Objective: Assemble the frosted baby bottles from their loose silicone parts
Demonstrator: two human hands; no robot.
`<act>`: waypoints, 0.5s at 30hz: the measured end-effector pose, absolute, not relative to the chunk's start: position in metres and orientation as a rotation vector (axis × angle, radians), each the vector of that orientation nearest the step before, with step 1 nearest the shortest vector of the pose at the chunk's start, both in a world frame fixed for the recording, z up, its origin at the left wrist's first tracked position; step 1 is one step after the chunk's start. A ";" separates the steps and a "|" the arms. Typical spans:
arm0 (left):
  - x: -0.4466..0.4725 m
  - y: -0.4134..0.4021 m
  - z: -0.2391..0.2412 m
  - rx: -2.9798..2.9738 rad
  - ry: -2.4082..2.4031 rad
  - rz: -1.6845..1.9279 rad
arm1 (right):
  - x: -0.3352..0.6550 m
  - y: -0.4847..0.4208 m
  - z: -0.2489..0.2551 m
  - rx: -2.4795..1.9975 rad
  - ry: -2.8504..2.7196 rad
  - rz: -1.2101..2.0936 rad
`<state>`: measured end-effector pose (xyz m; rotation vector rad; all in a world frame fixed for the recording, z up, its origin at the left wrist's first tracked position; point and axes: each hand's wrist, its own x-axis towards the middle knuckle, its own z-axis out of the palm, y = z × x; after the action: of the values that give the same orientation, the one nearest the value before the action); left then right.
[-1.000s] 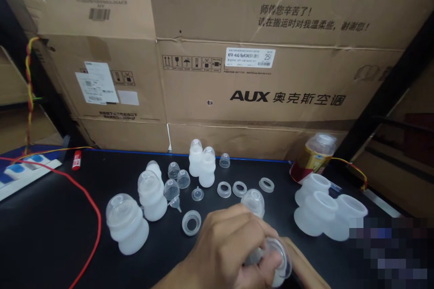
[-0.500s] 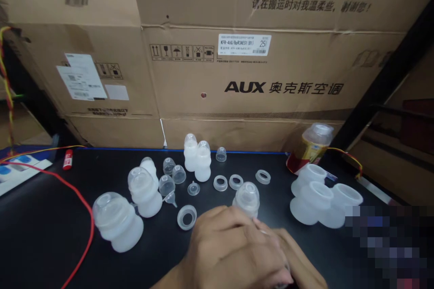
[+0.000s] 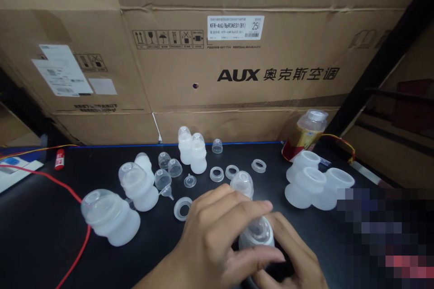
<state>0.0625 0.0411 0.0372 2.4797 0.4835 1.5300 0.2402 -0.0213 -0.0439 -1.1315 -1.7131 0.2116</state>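
A translucent baby bottle (image 3: 257, 235) with a clear nipple on top stands between my hands, low in the view. My right hand (image 3: 296, 250) is wrapped round its lower body, partly hidden. Over the bottle's top, my left hand (image 3: 220, 230) is spread, with thumb and index finger apart on either side of the collar. Whether those fingers touch it is hard to tell. Just beyond is another capped bottle (image 3: 242, 184), partly covered by my left hand. A collar ring (image 3: 177, 212) lies left of my left hand.
Capped bottles (image 3: 113, 216) stand left and at the back (image 3: 198, 153). Clear caps (image 3: 175, 168), nipples (image 3: 190, 181) and rings (image 3: 259, 165) lie across the black table. Several uncapped bottles (image 3: 310, 185) and a labelled jar (image 3: 305, 133) stand right. A red cable (image 3: 68, 185) crosses the left side; cartons stand behind.
My left hand has opened from a closed grip, uncovering the bottle's nipple and collar between my hands. The view has shifted slightly, so the table items appear higher and further left.
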 end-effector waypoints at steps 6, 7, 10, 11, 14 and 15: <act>0.065 0.038 0.041 2.125 0.616 1.375 | 0.246 -0.019 -0.040 -1.139 -1.805 0.157; 0.065 0.038 0.040 2.091 0.605 1.368 | 0.246 -0.019 -0.040 -1.139 -1.804 0.166; 0.066 0.038 0.037 2.023 0.552 1.359 | 0.243 -0.021 -0.043 -1.155 -1.731 0.198; 0.066 0.038 0.037 2.017 0.543 1.344 | 0.242 -0.022 -0.045 -1.155 -1.709 0.210; 0.067 0.036 0.038 2.009 0.584 1.220 | 0.241 -0.023 -0.050 -1.157 -1.686 0.244; 0.067 0.035 0.038 1.997 0.599 1.176 | 0.241 -0.023 -0.051 -1.159 -1.682 0.260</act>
<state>0.0668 0.0351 0.0385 1.9970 0.5988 1.1759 0.2408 -0.0230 -0.0513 -1.1591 -1.6825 0.2599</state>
